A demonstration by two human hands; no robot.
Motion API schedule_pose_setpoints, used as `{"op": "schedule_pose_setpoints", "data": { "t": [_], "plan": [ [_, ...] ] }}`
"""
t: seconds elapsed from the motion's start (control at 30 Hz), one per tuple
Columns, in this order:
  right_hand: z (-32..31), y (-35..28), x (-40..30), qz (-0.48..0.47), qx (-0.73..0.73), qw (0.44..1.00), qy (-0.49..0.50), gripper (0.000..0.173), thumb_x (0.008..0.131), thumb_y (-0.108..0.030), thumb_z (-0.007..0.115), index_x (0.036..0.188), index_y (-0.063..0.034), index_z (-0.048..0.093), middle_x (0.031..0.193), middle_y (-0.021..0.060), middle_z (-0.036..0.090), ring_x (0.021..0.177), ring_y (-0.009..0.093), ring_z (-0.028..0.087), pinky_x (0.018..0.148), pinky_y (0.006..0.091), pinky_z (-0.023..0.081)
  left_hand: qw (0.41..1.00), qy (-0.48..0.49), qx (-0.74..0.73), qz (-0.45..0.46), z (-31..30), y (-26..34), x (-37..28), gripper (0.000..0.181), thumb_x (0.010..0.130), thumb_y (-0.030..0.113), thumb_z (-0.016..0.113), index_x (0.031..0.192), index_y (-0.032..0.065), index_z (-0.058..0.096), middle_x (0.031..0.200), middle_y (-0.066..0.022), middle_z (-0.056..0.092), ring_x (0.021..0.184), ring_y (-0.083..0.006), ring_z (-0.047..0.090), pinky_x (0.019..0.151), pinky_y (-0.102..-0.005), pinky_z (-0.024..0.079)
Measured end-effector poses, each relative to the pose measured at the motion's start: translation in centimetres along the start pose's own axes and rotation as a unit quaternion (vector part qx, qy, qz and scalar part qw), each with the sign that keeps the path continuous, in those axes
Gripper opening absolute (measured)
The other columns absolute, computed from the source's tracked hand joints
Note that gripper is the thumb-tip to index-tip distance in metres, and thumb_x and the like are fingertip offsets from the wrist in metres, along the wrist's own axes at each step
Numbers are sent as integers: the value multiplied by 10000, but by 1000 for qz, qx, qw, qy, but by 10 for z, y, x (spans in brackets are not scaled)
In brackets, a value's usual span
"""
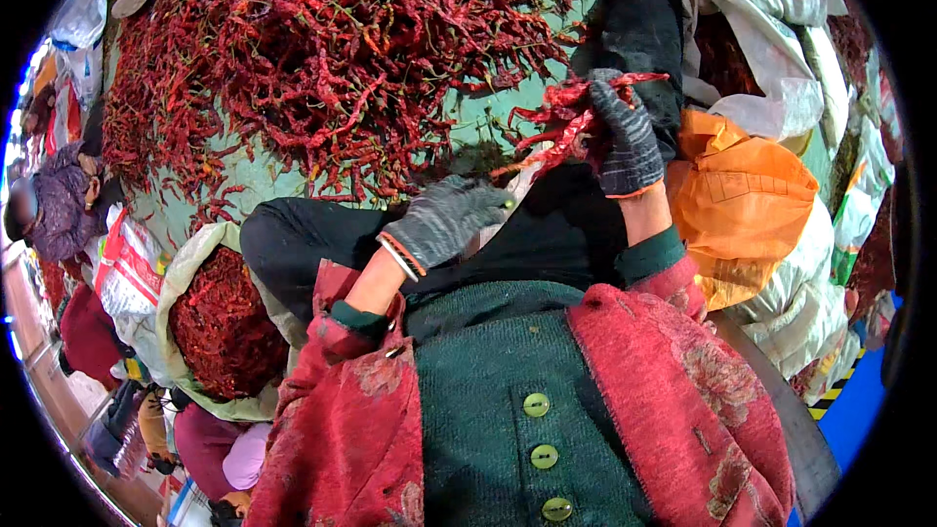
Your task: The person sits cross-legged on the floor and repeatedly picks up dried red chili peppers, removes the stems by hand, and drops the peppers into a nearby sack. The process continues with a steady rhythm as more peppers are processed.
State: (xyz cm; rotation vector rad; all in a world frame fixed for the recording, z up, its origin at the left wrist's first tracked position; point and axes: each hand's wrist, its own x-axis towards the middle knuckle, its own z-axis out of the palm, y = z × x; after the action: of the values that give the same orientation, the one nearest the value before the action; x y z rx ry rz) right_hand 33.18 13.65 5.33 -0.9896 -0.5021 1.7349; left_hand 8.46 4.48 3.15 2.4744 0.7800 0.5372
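My right hand, in a grey striped knit glove, grips a bunch of wrinkled dried red chili peppers above my right leg. Several of their tips point left, out of the fist. My left hand, gloved the same way, is held over my lap with its fingers curled. A small pale green spot shows at its fingertips, and I cannot tell whether it is a stem or part of the glove. Ahead of both hands spreads a large heap of dried red chilies with stems, on a green floor covering.
At my left knee stands an open pale sack filled with red chilies. An orange woven bag and white sacks crowd my right side. Other people sit along the left, beside a red-and-white bag.
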Motion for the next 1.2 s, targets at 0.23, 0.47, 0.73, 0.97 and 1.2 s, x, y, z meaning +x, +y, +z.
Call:
{"op": "schedule_pose_setpoints", "data": {
  "t": [0.23,0.47,0.73,0.97,1.2],
  "plan": [
    [18,-11,-18,25,-70,997,-22,167,786,-101,612,938,-33,593,894,54,627,804,140,593,742,269,474,906,-94,182,-371,-16,-69,41,263,742,258,627,963,116,624,982,-101,587,937,-281,539,799,-391,445],
    [-2,3,-11,34,-122,992,-23,167,764,-91,643,924,-55,608,817,4,618,729,111,576,674,245,465,924,6,134,-358,-16,-71,33,208,720,192,646,911,111,645,883,-82,622,840,-252,576,752,-380,461],
    [64,35,-14,110,-277,940,-166,284,777,-172,672,1021,-41,612,850,20,633,752,81,554,698,240,458,650,376,-528,-396,-23,6,39,151,825,61,604,974,36,601,900,-32,624,816,-96,568,757,-216,454],
    [66,30,-13,142,-424,875,-186,321,765,-315,680,895,-24,641,684,69,627,600,102,543,548,284,428,685,268,-538,-410,-36,3,30,216,847,108,586,1050,34,578,920,-9,606,833,-83,551,781,-231,444],
    [62,40,-3,48,-491,833,-253,330,767,-334,670,850,-17,628,689,48,622,631,96,534,582,286,426,736,206,-485,-425,-51,-13,36,222,810,85,620,1018,12,600,930,-53,638,829,-108,583,738,-241,463]
  ]
}}
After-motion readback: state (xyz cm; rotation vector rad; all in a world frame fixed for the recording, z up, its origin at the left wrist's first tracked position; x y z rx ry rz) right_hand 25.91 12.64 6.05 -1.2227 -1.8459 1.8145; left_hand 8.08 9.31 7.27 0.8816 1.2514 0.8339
